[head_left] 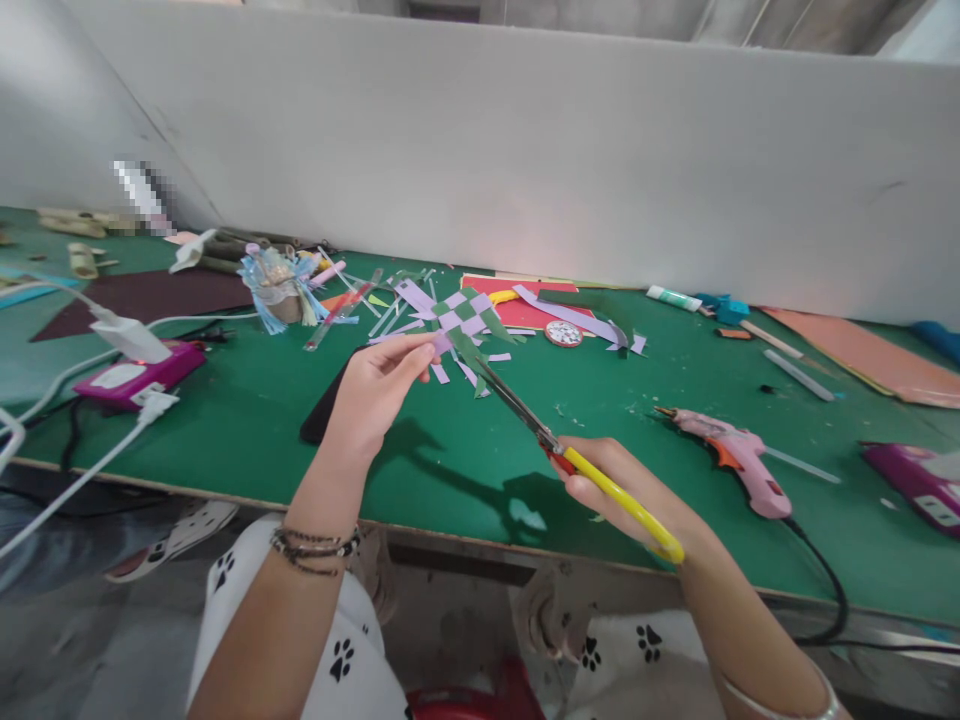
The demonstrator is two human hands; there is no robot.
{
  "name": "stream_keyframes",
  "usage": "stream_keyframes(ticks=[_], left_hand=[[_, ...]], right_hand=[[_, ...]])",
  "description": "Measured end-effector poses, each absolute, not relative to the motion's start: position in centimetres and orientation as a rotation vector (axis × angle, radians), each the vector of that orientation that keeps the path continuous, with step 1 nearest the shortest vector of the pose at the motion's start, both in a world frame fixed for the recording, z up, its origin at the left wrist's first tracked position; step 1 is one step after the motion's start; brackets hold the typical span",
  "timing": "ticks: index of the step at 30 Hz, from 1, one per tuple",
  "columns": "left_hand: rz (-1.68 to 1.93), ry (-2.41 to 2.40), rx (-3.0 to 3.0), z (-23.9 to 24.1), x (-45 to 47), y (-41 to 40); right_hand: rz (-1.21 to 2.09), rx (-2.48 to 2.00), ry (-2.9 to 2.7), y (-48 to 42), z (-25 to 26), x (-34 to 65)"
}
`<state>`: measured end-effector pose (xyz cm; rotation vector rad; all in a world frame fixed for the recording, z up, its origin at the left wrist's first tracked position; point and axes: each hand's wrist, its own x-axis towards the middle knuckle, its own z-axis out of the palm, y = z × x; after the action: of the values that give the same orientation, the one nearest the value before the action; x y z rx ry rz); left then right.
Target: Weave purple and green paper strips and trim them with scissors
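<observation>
My left hand [390, 375] pinches one edge of a woven paper piece [461, 312], a checkerboard of purple and green strips with loose ends sticking out. In my right hand [619, 480] is a pair of scissors [551, 440] with yellow handles. The blades point up and left, and their tips reach the green strip ends beside my left fingers. Whether the blades touch the paper is hard to make out. Beneath my left wrist lies a flat black object [324, 408], partly hidden.
Paper scraps, a red sheet [480, 288], a ruler [345, 308] and a round patterned disc [563, 333] lie behind the hands. At right rests a pink glue gun [739, 455] with a cord. Purple power strips [139, 375] with white cables sit at both sides. A white partition [525, 150] stands behind.
</observation>
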<state>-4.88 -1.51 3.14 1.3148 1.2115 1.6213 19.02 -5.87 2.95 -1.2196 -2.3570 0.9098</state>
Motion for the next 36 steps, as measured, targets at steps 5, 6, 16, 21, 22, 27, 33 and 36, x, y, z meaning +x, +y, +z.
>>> stream_keyframes(ticks=[5, 6, 16, 21, 22, 27, 33, 36], left_hand=[[1.625, 1.195, 1.302, 3.18, -4.93, -1.48], [1.623, 1.192, 1.297, 3.22, -4.9, -1.5], [1.587, 1.226, 1.329, 3.24, -5.07, -1.48], [1.529, 1.183, 1.348, 3.34, -5.24, -1.31], [1.508, 1.151, 1.335, 3.37, -5.24, -1.26], [1.357, 0.998, 1.165, 3.28, -5.18, -0.93], [1.314, 0.861, 1.058, 2.96, -5.3, -0.82], [1.307, 0.833, 1.137, 3.01, -5.31, -1.06]], right_hand=[[0.907, -1.225, -2.359, -5.84, 2.96, 19.03], [0.903, -1.227, -2.358, -5.82, 2.94, 19.01], [0.886, -1.277, -2.364, -5.81, 3.2, 18.95], [0.868, -1.28, -2.367, -5.67, 2.7, 19.26], [0.876, -1.29, -2.366, -5.67, 2.64, 19.29], [0.871, -1.341, -2.377, -5.86, 2.8, 19.22], [0.86, -1.359, -2.406, -5.85, 2.99, 19.16], [0.862, -1.351, -2.416, -5.85, 3.08, 19.14]])
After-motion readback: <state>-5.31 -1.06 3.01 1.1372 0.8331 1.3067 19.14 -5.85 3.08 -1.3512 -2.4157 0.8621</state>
